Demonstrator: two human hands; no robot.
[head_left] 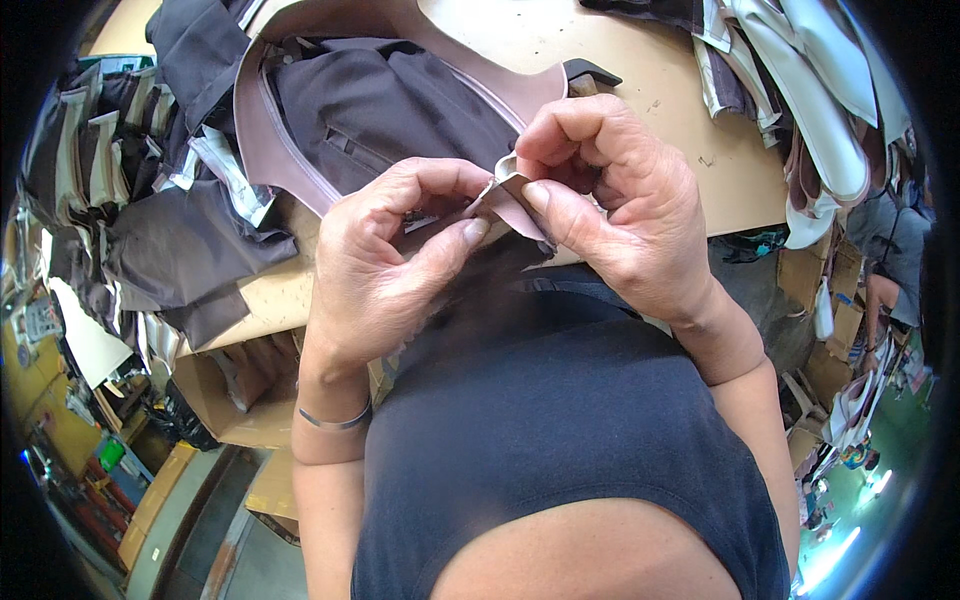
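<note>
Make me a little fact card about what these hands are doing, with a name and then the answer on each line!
Left hand: pinching the fabric piece
Right hand: pinching the same piece, beside the left hand
Left wrist: wears a thin bracelet
On the table: dark cloth with a pink border
Far left: dark cloth pieces
Upper right: long white pieces
Clothing: dark top

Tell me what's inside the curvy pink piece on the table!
Dark cloth with a narrow slit shows inside the pink piece. The left hand blocks part of the near side, and whatever is under the cloth stays hidden.
</note>
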